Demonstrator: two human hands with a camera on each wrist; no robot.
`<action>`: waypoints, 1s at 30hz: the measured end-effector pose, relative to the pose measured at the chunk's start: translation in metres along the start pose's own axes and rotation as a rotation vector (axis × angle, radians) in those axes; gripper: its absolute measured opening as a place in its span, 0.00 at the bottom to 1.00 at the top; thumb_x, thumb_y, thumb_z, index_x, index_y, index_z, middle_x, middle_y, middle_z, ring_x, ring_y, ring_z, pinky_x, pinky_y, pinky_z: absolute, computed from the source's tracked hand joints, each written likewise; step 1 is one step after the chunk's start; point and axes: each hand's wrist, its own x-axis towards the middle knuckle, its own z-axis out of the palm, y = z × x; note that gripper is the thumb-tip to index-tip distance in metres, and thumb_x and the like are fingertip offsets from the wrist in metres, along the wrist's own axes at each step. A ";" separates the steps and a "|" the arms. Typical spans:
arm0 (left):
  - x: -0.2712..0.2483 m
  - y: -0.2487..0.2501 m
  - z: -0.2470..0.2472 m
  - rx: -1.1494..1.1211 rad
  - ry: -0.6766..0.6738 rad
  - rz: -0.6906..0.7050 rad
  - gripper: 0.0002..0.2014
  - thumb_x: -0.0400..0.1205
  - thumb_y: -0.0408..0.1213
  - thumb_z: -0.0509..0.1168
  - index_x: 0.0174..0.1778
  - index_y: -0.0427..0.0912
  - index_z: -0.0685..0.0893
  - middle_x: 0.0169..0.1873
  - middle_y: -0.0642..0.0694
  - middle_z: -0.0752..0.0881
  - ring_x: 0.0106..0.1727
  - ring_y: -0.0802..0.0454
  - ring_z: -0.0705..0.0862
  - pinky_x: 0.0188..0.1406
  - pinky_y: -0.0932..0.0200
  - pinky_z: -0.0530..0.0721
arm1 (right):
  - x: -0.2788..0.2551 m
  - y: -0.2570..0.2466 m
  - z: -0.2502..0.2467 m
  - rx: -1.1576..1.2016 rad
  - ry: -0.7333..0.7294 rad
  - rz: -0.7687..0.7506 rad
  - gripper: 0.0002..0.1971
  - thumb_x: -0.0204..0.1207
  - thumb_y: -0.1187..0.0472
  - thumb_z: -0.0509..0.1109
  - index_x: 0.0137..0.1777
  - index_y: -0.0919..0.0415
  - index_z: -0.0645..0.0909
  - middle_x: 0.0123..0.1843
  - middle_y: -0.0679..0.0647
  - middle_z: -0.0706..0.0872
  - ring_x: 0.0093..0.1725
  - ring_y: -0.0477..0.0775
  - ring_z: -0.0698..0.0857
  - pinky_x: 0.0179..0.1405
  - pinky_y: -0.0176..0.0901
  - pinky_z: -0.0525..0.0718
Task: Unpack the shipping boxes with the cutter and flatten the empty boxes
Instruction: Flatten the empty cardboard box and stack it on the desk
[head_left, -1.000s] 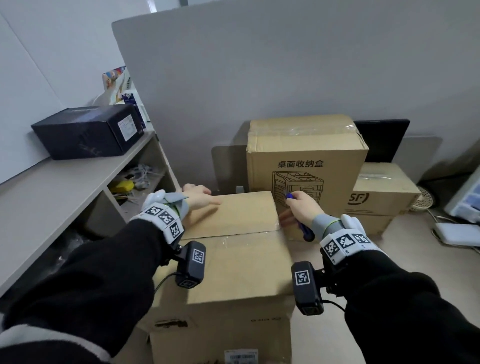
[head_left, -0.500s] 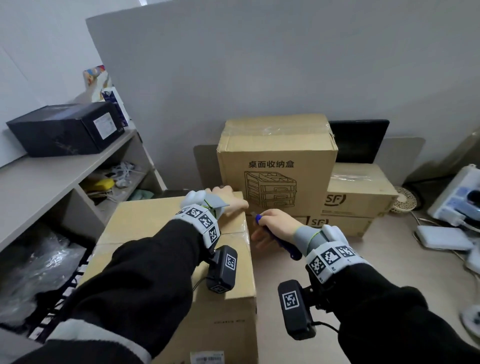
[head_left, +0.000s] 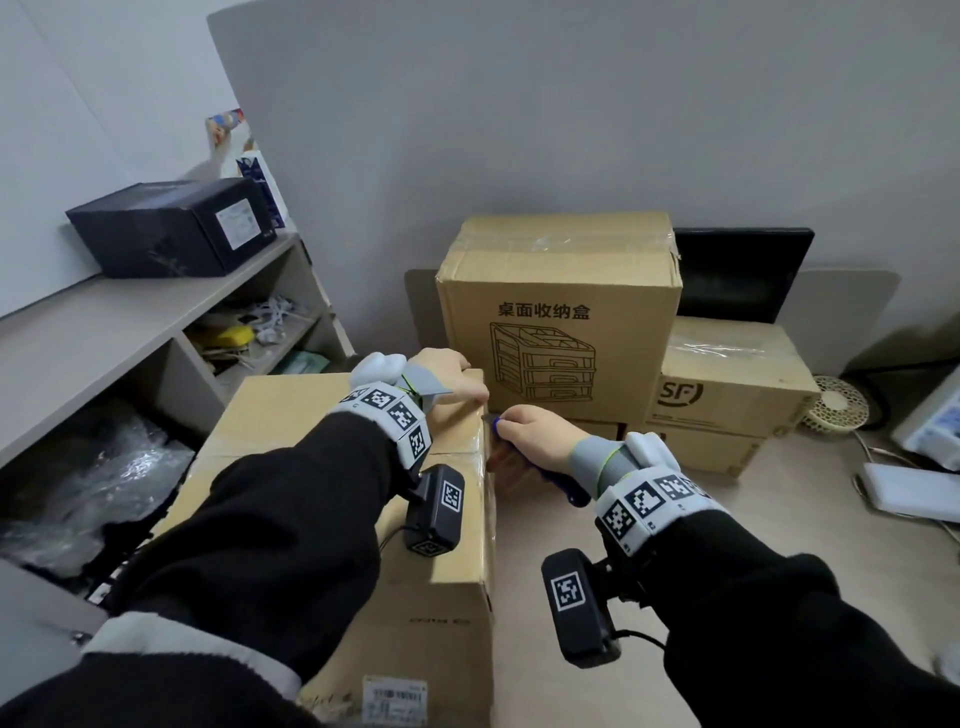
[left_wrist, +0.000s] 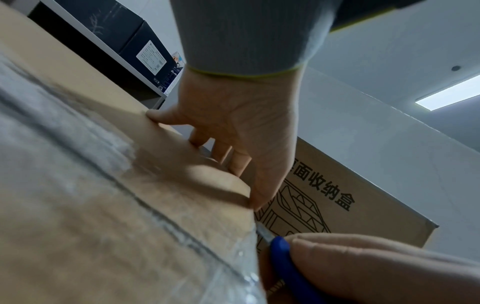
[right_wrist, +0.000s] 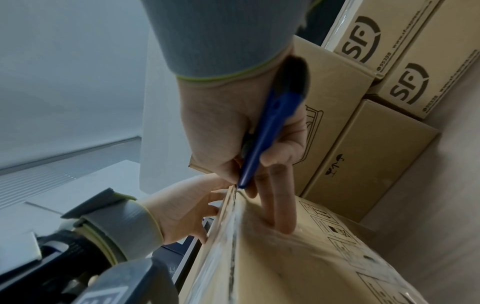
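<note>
**3 views on 1 box edge**

The head view looks forward and down from above both forearms, wide enough to take in the near cardboard box (head_left: 322, 415), the printed box (head_left: 558, 317) behind it, the shelf (head_left: 104, 332) on the left and the tabletop (head_left: 779, 519).

The left wrist view sits low and close on the near box top, facing up along the left hand (left_wrist: 241, 131) toward the printed box.

The right wrist view sits close beside the box's right edge, facing along the right hand (right_wrist: 233, 131).

All 3 share that far right corner, both hands and the blue cutter (right_wrist: 267, 131).
</note>
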 end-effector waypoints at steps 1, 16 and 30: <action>0.000 -0.002 0.000 0.020 -0.016 0.003 0.31 0.77 0.55 0.67 0.75 0.47 0.75 0.72 0.46 0.78 0.71 0.46 0.75 0.66 0.54 0.76 | 0.001 0.000 0.000 -0.015 -0.006 -0.007 0.10 0.86 0.63 0.50 0.49 0.63 0.72 0.12 0.41 0.77 0.09 0.39 0.72 0.09 0.27 0.63; 0.001 -0.006 0.003 0.001 0.029 0.096 0.39 0.78 0.54 0.68 0.83 0.47 0.61 0.81 0.48 0.66 0.80 0.48 0.65 0.76 0.54 0.68 | -0.004 0.002 -0.010 -0.122 -0.203 0.001 0.16 0.84 0.60 0.57 0.60 0.69 0.81 0.19 0.41 0.83 0.12 0.40 0.69 0.12 0.27 0.65; 0.001 -0.004 0.005 0.025 0.051 0.107 0.34 0.80 0.54 0.64 0.82 0.48 0.64 0.78 0.47 0.70 0.77 0.46 0.69 0.71 0.54 0.71 | -0.012 0.012 -0.009 -0.156 -0.486 0.081 0.11 0.81 0.56 0.63 0.46 0.56 0.88 0.42 0.54 0.91 0.22 0.49 0.71 0.18 0.35 0.68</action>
